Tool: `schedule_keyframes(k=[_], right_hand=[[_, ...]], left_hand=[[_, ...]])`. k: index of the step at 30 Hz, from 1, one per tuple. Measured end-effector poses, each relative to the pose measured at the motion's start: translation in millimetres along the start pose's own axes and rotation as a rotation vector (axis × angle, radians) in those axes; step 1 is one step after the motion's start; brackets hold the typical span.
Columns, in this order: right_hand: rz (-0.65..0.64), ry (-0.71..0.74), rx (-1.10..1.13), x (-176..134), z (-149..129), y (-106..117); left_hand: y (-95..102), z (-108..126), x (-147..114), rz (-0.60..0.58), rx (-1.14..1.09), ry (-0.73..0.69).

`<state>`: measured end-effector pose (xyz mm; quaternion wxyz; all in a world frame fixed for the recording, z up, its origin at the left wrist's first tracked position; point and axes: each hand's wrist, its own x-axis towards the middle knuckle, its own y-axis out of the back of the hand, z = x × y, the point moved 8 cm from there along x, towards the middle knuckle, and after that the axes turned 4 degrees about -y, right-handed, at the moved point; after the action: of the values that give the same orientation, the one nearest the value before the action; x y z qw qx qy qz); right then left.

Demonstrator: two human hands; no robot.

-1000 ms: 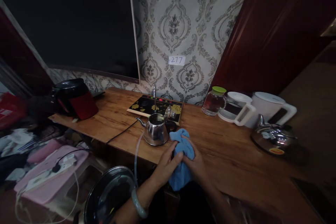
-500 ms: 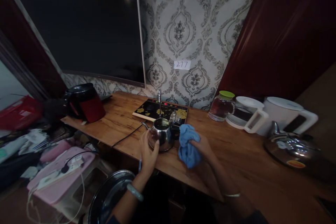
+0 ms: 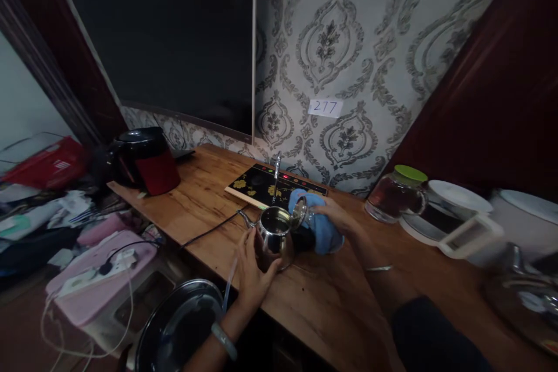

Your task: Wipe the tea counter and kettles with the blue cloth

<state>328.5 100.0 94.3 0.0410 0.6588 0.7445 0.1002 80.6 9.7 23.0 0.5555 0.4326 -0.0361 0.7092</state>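
A small shiny metal teapot [image 3: 275, 237] stands on the wooden table with its lid [image 3: 299, 213] tipped up on the right side. My left hand [image 3: 253, 270] wraps round the near left of the pot's body, thumb and fingers pressed against it. In my right hand [image 3: 335, 215] is a bunched blue cloth [image 3: 328, 235], held up against the raised lid, beside the dark handle. The cloth hides most of my right fingers. Behind the pot sits a black electric tea plate [image 3: 255, 185] with gold flowers and a thin metal spout [image 3: 276, 174].
To the right stand a glass jug [image 3: 387, 200] with a green lid, a white-handled jug [image 3: 457, 209] and a metal kettle [image 3: 518, 296]. A red and black kettle [image 3: 152, 163] is at the left. Below the front edge is a dark basin [image 3: 183, 319].
My right hand has brought the blue cloth left and up, from beside the teapot to its raised lid. My left hand stays on the pot. The view has shifted and tilted.
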Motion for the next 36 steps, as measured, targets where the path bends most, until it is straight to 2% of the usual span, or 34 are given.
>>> schedule_keyframes(k=[6,12,16,20,22,24,27,31,33,36], right_hand=[[-0.239,0.047,-0.070,49,-29,-46],[-0.531,-0.016,0.018,78,-31,-95],[-0.590,-0.063,-0.037,84,-26,-114],[-0.685,-0.013,-0.173,87,-24,-125],[-0.712,-0.027,-0.214,90,-18,-122],[-0.668,-0.059,-0.191,93,-10,-111],[-0.516,-0.094,-0.157,92,0,-82],[-0.381,-0.155,-0.246,65,7,-41],[-0.385,-0.192,-0.285,46,6,-25],[-0.494,-0.252,-0.325,17,2,-11]], left_hand=[[-2.6,-3,-6,-0.018,0.032,0.010],[-1.5,0,-9,-0.026,0.082,-0.023],[-0.5,1,-9,-0.030,0.092,-0.032],[0.5,0,-9,-0.030,0.091,-0.015],[0.0,0,-9,-0.041,0.077,-0.009],[-1.7,-1,-9,-0.062,0.051,-0.014],[-3.6,-2,-9,-0.081,0.024,-0.014],[-4.8,-5,-8,-0.084,0.021,0.007],[-5.4,-4,-7,-0.084,0.009,0.000],[-6.2,-4,-6,-0.077,-0.001,0.002]])
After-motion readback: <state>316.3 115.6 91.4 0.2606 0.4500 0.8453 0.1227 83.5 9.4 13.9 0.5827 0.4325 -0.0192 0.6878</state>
